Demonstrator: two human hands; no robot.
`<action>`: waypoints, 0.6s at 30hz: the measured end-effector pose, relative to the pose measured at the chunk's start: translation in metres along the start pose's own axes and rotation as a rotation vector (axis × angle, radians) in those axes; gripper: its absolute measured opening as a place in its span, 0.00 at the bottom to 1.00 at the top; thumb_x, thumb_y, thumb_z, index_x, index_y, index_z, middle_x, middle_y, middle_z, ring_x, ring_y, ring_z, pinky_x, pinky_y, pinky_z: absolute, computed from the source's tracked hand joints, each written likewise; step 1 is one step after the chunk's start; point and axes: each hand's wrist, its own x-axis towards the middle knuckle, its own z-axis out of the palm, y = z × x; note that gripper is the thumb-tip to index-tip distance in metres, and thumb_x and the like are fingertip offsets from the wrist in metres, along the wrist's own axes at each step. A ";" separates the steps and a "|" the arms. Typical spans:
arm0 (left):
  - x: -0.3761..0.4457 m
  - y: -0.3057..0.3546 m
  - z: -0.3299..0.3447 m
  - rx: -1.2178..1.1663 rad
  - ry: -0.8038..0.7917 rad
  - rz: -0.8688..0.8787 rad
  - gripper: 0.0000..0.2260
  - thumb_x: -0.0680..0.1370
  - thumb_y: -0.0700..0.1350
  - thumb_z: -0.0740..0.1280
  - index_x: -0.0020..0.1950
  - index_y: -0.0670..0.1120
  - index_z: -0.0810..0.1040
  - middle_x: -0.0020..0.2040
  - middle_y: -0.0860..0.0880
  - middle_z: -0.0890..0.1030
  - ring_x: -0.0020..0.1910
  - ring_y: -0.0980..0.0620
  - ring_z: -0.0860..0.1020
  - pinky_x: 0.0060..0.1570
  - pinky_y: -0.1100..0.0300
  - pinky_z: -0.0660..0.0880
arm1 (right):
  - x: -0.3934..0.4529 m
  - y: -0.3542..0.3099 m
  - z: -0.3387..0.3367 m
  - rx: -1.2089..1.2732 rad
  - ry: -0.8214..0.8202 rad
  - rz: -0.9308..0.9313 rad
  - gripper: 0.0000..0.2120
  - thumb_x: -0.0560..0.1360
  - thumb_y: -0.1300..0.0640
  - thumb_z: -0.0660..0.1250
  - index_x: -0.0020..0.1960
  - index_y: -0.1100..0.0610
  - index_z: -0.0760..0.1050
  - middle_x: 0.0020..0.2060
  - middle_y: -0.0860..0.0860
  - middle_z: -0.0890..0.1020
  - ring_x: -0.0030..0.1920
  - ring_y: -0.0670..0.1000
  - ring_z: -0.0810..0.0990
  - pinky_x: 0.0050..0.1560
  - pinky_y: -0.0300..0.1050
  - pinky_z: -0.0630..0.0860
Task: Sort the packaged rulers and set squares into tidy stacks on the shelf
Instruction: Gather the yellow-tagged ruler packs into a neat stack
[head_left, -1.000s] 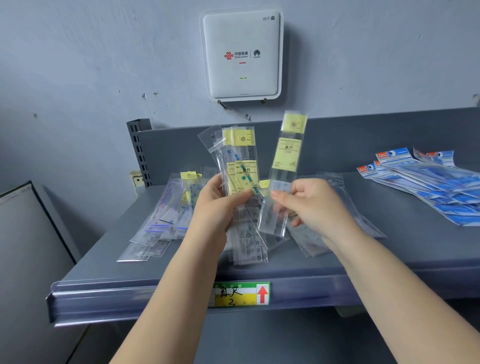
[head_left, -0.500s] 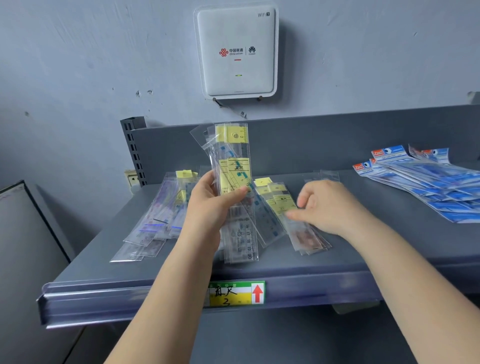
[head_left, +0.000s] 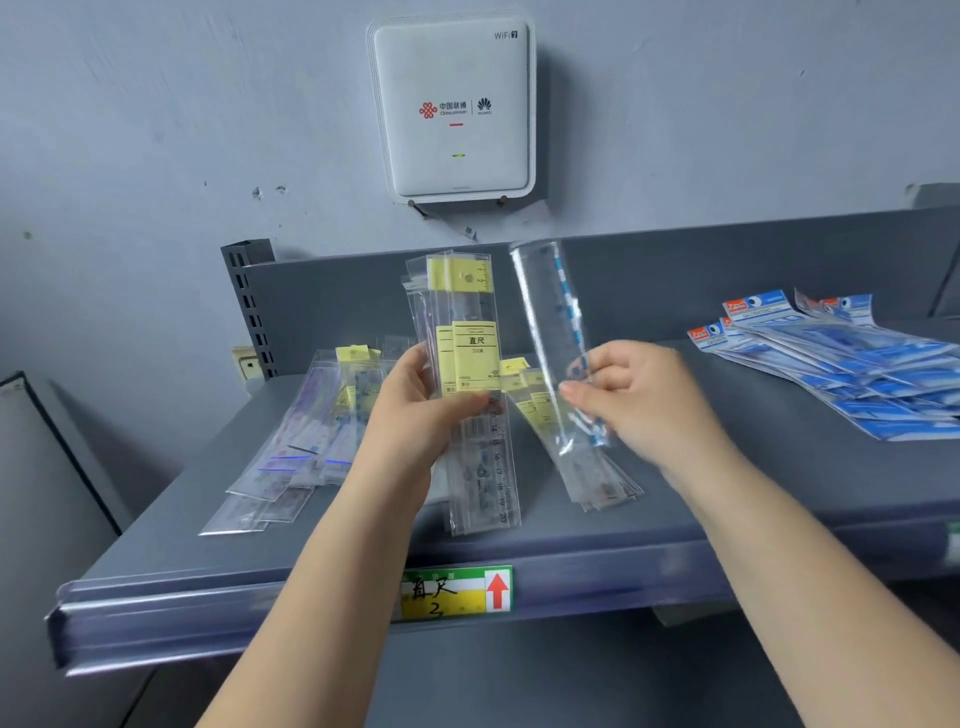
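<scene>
Two hands hold packaged rulers above a grey shelf strewn with more packets.

The grey shelf (head_left: 779, 499) runs the width of the view, with a white router (head_left: 454, 109) on the wall above it and a green and yellow price label (head_left: 457, 592) on its front edge. A spread of blue packets (head_left: 857, 369) lies at the right end, a loose pile of clear packets (head_left: 306, 436) at the left end, and a smaller pile (head_left: 597, 478) sits in the middle under the hands. The left hand (head_left: 415, 415) grips an upright bundle of rulers (head_left: 472, 374) with yellow labels, thumb across the front. The right hand (head_left: 634, 400) pinches one clear ruler (head_left: 556, 332) with blue marks, tilted just beside the bundle.
</scene>
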 end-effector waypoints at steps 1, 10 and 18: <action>0.000 0.000 0.000 -0.002 -0.001 0.003 0.20 0.72 0.27 0.66 0.59 0.43 0.73 0.49 0.45 0.83 0.37 0.55 0.83 0.30 0.70 0.75 | 0.001 0.003 -0.010 0.019 0.042 0.013 0.04 0.70 0.62 0.72 0.41 0.58 0.77 0.31 0.51 0.82 0.28 0.45 0.76 0.32 0.38 0.71; 0.004 -0.001 0.003 -0.016 0.007 0.002 0.19 0.69 0.27 0.69 0.54 0.44 0.75 0.49 0.44 0.83 0.43 0.50 0.84 0.44 0.59 0.81 | 0.004 0.037 -0.057 -0.732 0.007 0.314 0.24 0.68 0.49 0.74 0.58 0.61 0.75 0.54 0.56 0.79 0.55 0.56 0.76 0.45 0.43 0.70; 0.003 -0.002 0.003 -0.046 0.005 0.005 0.20 0.68 0.27 0.70 0.57 0.41 0.73 0.49 0.43 0.83 0.44 0.48 0.83 0.44 0.59 0.81 | -0.013 -0.010 -0.007 -0.188 -0.122 0.018 0.18 0.65 0.44 0.74 0.50 0.50 0.76 0.34 0.45 0.80 0.34 0.43 0.76 0.42 0.40 0.73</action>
